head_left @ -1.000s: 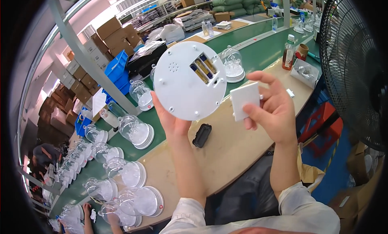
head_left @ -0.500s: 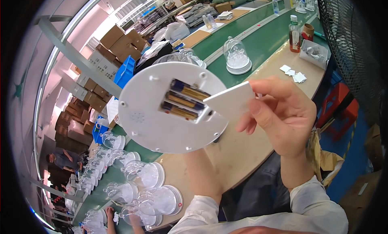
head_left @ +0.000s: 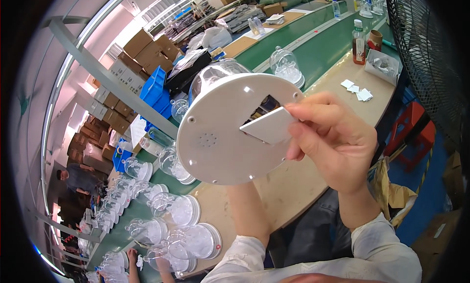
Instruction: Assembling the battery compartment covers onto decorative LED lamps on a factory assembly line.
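A round white base [head_left: 220,151] of a clear-domed display is held up and tilted, its underside facing me. Behind it rises the transparent dome [head_left: 223,70]. My left forearm [head_left: 247,207] reaches up behind the base and supports it; the fingers are hidden. In the base is a battery compartment, where parts of the batteries [head_left: 268,104] show. My right hand [head_left: 338,143] is closed, pinching a white battery cover [head_left: 269,128] between thumb and fingers. The cover lies over much of the compartment, tilted; I cannot tell whether it touches the base.
Several domed displays [head_left: 186,209] stand at the left, with another [head_left: 286,67] beyond on the green table surface [head_left: 318,43]. White square pieces [head_left: 357,90] lie on the brown board at right, near a bottle [head_left: 358,43]. A fan [head_left: 421,53] stands far right; a person [head_left: 81,178] is at far left.
The base has moved right and turned, showing more of its dome behind. The cover has come over the compartment, hiding most of the batteries that were exposed before.
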Tool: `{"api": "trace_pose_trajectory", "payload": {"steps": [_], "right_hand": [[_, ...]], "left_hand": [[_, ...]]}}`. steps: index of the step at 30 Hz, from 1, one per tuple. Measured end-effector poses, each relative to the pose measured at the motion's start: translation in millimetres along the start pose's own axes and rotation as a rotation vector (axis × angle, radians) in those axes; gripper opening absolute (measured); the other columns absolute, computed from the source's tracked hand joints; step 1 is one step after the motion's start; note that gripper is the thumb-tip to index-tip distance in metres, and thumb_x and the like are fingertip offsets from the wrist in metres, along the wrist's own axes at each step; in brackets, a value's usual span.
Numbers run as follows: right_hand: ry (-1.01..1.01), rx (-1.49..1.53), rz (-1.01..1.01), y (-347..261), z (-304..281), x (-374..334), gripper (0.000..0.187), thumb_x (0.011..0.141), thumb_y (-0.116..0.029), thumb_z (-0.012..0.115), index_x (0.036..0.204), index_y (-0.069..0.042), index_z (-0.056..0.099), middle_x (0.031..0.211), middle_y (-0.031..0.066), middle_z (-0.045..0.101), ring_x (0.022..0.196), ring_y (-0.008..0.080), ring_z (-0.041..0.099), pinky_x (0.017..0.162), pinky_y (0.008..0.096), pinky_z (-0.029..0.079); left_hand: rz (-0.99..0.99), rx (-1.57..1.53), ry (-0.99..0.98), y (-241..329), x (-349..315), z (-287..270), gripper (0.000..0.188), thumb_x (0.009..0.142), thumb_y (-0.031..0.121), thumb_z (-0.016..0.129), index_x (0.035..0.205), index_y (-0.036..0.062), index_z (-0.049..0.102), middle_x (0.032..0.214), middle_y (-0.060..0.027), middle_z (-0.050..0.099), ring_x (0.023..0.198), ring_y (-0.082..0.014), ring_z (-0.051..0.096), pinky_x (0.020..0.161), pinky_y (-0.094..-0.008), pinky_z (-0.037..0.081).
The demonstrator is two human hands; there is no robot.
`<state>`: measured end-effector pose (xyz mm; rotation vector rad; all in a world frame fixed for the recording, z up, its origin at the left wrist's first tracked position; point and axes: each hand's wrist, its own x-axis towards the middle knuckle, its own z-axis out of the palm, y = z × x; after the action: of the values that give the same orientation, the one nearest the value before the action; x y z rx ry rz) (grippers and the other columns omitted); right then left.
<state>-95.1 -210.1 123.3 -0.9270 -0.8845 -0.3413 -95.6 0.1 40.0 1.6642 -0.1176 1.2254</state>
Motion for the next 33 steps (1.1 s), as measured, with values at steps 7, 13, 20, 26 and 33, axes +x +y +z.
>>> {"api": "trace_pose_trajectory", "payload": {"steps": [7,13,20,26,33], "right_hand": [[-0.019,-0.069,-0.016,-3.8,-0.6,2.1,0.024,0.085,0.013,0.06,0.106,0.004,0.067,0.098,0.0106,0.059,0.063,0.0105,0.06,0.053,0.0203,0.048],[-0.026,-0.131,-0.021,-1.0,-11.5,2.7,0.023,0.086,0.012,0.06,0.106,0.004,0.067,0.097,0.0096,0.058,0.062,0.0096,0.06,0.052,0.0198,0.048],[-0.015,-0.134,-0.016,-5.7,-8.3,3.4,0.023,0.086,0.011,0.061,0.108,0.005,0.065,0.096,0.0096,0.058,0.062,0.0108,0.062,0.052,0.0201,0.05],[0.085,0.073,0.151,4.0,-6.7,1.0,0.021,0.086,0.009,0.063,0.106,0.006,0.059,0.095,0.0109,0.059,0.062,0.0153,0.066,0.053,0.0236,0.055],[-0.006,-0.289,-0.136,6.4,-17.5,7.3,0.015,0.081,0.009,0.069,0.095,0.004,0.065,0.09,0.0079,0.059,0.072,0.0115,0.056,0.064,0.0214,0.045]], "left_hand": [[0.096,0.213,0.006,-10.4,-1.3,-3.2,0.059,0.091,0.027,0.062,0.14,0.0049,0.038,0.136,-0.0105,0.048,0.124,-0.022,0.048,0.102,-0.0353,0.043],[0.03,0.214,-0.027,-13.2,-5.1,2.6,0.058,0.091,0.026,0.062,0.14,0.0053,0.039,0.137,-0.0107,0.048,0.124,-0.0214,0.048,0.103,-0.035,0.043],[-0.126,-0.099,-0.019,9.1,-1.3,11.7,0.058,0.091,0.025,0.062,0.141,0.0062,0.039,0.136,-0.01,0.048,0.123,-0.0211,0.049,0.101,-0.0346,0.045],[-0.188,-0.099,-0.055,8.6,2.4,12.9,0.057,0.092,0.024,0.061,0.141,0.0066,0.038,0.136,-0.0103,0.048,0.123,-0.0213,0.049,0.1,-0.0346,0.046],[-0.02,-0.023,-0.053,-53.0,-9.2,-15.0,0.055,0.096,0.028,0.055,0.143,0.007,0.036,0.139,-0.0121,0.046,0.125,-0.0227,0.048,0.102,-0.0364,0.045]]}}
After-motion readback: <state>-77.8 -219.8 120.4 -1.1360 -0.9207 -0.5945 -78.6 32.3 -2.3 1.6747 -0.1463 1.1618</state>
